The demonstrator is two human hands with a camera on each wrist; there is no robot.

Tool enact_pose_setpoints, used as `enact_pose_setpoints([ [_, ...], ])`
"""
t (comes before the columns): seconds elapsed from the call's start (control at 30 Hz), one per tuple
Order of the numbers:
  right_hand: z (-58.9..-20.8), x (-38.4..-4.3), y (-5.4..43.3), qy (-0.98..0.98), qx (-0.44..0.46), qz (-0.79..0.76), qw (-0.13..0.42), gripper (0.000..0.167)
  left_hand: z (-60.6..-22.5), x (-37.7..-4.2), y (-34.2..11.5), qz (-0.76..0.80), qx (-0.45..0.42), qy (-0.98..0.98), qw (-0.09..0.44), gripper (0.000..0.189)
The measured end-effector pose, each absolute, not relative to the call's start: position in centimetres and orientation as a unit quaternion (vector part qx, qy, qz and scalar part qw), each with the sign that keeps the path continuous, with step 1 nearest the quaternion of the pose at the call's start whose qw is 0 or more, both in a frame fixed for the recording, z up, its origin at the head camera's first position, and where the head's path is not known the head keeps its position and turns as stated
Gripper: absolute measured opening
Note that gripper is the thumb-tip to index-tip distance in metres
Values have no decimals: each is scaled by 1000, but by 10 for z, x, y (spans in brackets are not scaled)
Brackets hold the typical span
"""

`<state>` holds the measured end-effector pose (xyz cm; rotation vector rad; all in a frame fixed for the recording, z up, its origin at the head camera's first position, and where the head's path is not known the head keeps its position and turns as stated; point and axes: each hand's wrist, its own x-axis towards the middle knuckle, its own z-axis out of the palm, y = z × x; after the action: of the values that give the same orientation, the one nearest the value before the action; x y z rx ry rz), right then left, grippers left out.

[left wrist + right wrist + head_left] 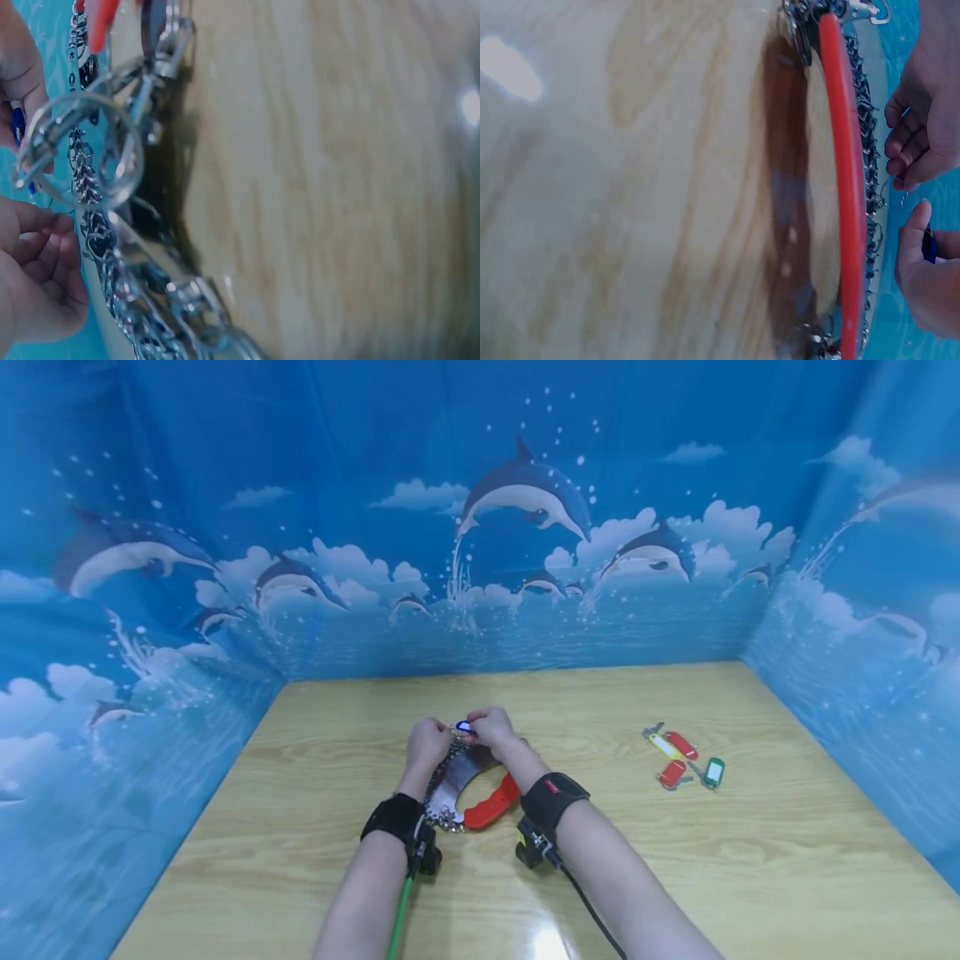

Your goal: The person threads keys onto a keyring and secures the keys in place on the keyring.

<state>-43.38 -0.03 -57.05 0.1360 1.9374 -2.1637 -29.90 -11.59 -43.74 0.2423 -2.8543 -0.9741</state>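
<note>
A curved metal plate with a red handle (pixel 491 808) lies on the table, hung with many metal clips and chain links (pixel 94 240). My left hand (pixel 427 745) is at the plate's far left edge, its thumb and fingertips pinching a small metal clip (pixel 904 196) that is mostly hidden. To its right, my right hand (pixel 491 728) pinches a blue key tag (pixel 464 726) with a white label. The tag's ring end is close to the left fingertips; whether they touch cannot be made out. A round wire ring (pixel 139 161) shows large in the left wrist view.
On the right of the table lie key tags with keys: a yellow one (pixel 663 745), a red one (pixel 682 744), another red one (pixel 672 774) and a green one (pixel 714 772). A blue dolphin-print curtain (pixel 360 635) surrounds the wooden table (pixel 750 877).
</note>
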Motion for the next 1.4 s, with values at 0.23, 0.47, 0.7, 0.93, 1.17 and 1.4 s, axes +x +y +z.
enact_pose_setpoints([
  [0.23,-583,-447,1,643,108,-750,108,25,-438,-295,-128,-228,90,-968,48,32],
  [0.47,-455,-339,11,682,107,-713,124,28,-436,-291,-131,-180,76,-980,28,37],
  [0.7,-425,-310,13,701,95,-690,151,34,-439,-294,-125,-177,72,-981,19,30],
  [0.93,-476,-348,8,752,61,-650,93,27,-444,-296,-127,-194,75,-978,16,28],
  [1.17,-441,-321,7,773,53,-627,86,42,-443,-293,-133,-224,60,-972,41,11],
  [1.4,-520,-384,2,841,-37,-540,-7,40,-436,-289,-131,-267,49,-961,55,15],
])
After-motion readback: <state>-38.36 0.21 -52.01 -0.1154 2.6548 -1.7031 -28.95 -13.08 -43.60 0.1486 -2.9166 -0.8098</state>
